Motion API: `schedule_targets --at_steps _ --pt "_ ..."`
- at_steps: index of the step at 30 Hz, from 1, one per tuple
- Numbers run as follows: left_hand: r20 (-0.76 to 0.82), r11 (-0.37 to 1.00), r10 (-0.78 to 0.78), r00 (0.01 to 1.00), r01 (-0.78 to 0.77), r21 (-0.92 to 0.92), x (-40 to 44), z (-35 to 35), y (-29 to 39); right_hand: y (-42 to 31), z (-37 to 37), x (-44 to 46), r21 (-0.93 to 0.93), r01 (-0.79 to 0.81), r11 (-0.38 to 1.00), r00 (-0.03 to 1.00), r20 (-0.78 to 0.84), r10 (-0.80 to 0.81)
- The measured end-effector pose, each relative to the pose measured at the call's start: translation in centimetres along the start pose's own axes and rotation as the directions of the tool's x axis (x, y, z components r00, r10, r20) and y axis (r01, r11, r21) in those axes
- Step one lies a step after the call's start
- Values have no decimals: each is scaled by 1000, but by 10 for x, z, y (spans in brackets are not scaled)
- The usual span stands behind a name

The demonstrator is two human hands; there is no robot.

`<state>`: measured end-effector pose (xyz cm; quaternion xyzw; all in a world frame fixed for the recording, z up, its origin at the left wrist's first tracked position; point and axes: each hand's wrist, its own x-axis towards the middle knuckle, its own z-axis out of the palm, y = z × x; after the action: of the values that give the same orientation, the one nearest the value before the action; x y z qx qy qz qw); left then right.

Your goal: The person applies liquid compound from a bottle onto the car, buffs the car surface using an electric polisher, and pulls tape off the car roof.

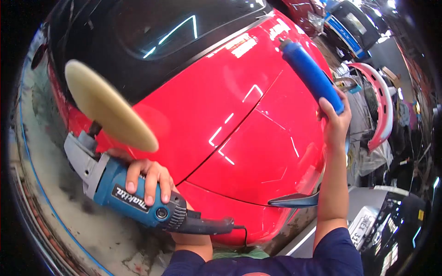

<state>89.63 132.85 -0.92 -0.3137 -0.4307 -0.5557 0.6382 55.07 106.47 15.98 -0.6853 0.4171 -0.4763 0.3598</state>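
My left hand (149, 179) is wrapped round the body of a teal Makita polisher (120, 212) at the lower left. Its round cream-coloured pad (106, 103) faces up and away, raised off the paintwork. A black cord hangs from the end of the handle. In my right hand (337, 119) is a blue squeeze bottle (307, 69), gripped near its base, its nozzle pointing to the upper left over the car. Between both hands spreads the glossy red panel of a car (198, 115), with ceiling lights reflected in it.
A dark windshield (156, 32) lies beyond the red panel, and a side mirror (294, 201) juts out near me. At the right stand a loose red-and-white bumper (377, 101), a silver car (354, 230) and a blue-and-black vehicle part. A blue hose (55, 221) runs along the floor at left.
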Motion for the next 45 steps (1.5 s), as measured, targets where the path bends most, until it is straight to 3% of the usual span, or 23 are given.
schedule_targets --at_steps 2,5,7,10,15,19,21,22,25,26,29,32,36,38,41,43,45 --pt "101 994 -112 989 110 25 3 -45 16 10 40 38 -144 117 983 992 54 -110" --pt "-44 967 252 967 -251 37 -11 -31 -2 -1 75 59 -303 313 900 945 194 -263" --pt "-2 935 354 935 -354 39 5 -33 -9 -13 97 60 -347 400 849 900 325 -291" --pt "16 870 493 870 -493 22 22 -25 -17 -27 137 37 -333 529 780 811 470 -349" --pt "-21 784 619 785 -615 85 2 38 -26 -63 202 -38 -154 538 829 692 642 -330" --pt "-70 802 562 824 -523 289 -63 100 -25 -61 252 -76 -33 541 841 628 681 -378" --pt "-177 763 585 792 -463 452 -81 142 -37 -63 255 -72 -92 519 850 671 659 -338" --pt "-234 718 625 745 -430 547 -85 162 -44 -62 255 -68 -127 504 854 693 649 -312" --pt "-360 743 595 718 -322 587 -110 208 -49 -56 211 -25 -364 468 806 807 547 -221" --pt "-383 742 596 706 -301 599 -115 221 -53 -45 193 -9 -418 482 770 838 478 -265" --pt "-480 664 703 525 -242 708 -115 257 -80 -9 146 14 -626 367 688 930 260 -260" --pt "-534 655 726 434 -200 729 -115 276 -102 -11 128 -32 -514 327 793 940 261 -218" --pt "-653 741 638 408 -94 665 -135 292 -116 -39 148 -154 -239 377 895 837 501 -219" --pt "-727 773 600 334 -5 635 -140 303 -123 -53 149 -187 -183 409 894 804 536 -258" --pt "-808 801 552 207 135 583 -144 329 -136 -31 112 -165 -238 293 926 890 421 -174" --pt "-831 803 534 157 212 556 -140 346 -148 -8 81 -131 -344 179 922 967 233 -101" --pt "-839 779 530 125 320 539 -140 364 -162 28 61 -97 -418 133 899 991 45 -126"
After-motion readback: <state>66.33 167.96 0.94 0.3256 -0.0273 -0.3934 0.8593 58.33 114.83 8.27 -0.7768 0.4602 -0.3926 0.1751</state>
